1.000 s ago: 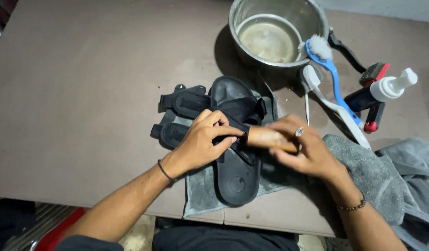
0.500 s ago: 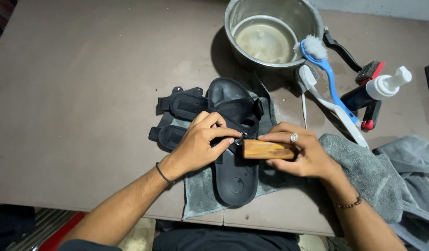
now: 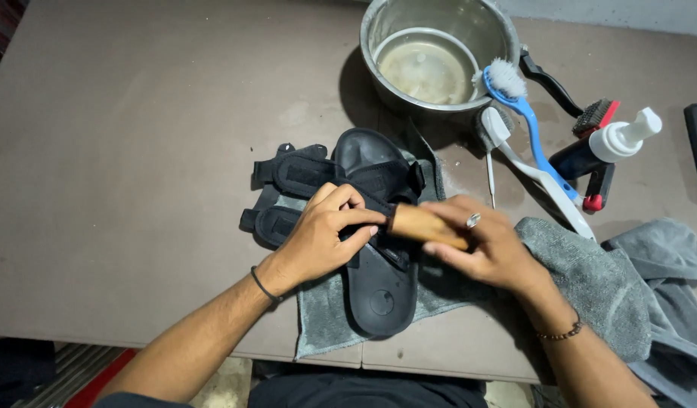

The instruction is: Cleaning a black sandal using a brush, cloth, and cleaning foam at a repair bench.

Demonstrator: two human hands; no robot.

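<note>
A wooden brush is gripped tight by the right hand. Just beside it, a strap of the black sandal (lying on a grey towel) is pinched, probably, by the left hand.

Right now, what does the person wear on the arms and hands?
Both forearms are bare, with no sleeves. The left hand has a thin black band at its wrist. The right hand has a silver ring on one finger and a dark beaded bracelet at the wrist.
</note>
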